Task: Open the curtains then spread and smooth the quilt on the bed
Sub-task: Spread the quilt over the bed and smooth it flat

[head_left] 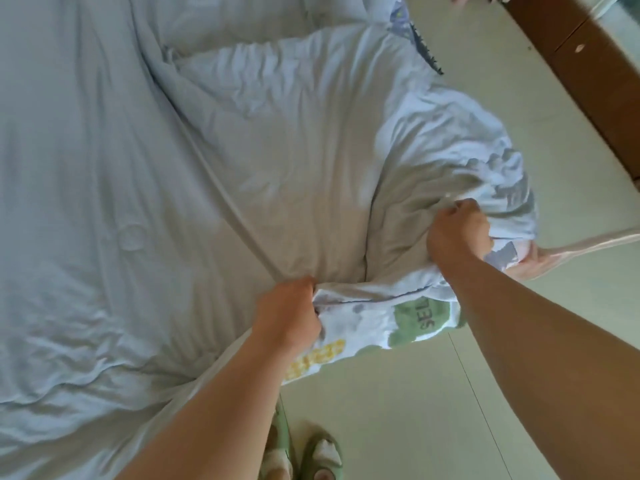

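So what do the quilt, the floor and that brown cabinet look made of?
Quilt: soft matte cloth, probably cotton, since it creases and bunches. Floor: pale smooth tiles, going by the thin joint line. Cabinet: brown wood or veneer; too blurred to tell which.

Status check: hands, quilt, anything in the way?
Left hand and right hand both clutching the quilt at its near edge. Quilt bunched and creased at the corner, not yet smooth. Nothing lying on it.
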`<state>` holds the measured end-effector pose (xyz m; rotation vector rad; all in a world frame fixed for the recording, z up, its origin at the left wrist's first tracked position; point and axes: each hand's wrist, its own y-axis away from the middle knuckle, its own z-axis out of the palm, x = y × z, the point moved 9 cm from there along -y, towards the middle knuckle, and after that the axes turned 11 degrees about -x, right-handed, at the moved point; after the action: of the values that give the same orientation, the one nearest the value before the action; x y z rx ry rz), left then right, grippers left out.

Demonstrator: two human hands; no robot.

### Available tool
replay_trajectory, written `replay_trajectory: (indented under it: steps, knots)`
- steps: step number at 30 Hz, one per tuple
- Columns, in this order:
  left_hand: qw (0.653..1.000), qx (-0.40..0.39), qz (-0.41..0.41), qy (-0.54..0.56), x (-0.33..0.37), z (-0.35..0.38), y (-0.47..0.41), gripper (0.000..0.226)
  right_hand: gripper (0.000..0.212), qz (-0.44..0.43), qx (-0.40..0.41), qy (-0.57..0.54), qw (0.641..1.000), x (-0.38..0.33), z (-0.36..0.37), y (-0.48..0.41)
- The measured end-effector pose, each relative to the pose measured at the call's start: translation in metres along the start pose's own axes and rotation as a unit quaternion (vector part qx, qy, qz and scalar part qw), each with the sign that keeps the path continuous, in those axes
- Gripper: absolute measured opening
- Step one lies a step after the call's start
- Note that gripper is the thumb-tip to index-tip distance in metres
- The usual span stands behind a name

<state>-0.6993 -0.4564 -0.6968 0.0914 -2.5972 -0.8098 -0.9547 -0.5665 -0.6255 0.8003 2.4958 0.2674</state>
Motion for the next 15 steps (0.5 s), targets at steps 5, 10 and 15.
replay_trajectory:
  steps: [5, 10, 15]
  knots:
    - [0.996, 0.049, -0.059, 0.049, -0.036, -0.048, -0.007, 0.019, 0.027, -0.15, -0.07, -0.082, 0.983, -0.113, 0.02, 0.017]
    - [0.969, 0.176, -0.129, 0.116, -0.094, -0.106, 0.001, 0.036, 0.02, -0.319, -0.26, -0.092, 0.907, -0.235, 0.088, 0.097]
    - [0.944, 0.219, -0.054, 0.241, -0.081, -0.133, 0.005, 0.071, 0.019, -0.285, -0.299, -0.139, 0.9, -0.235, 0.111, 0.101]
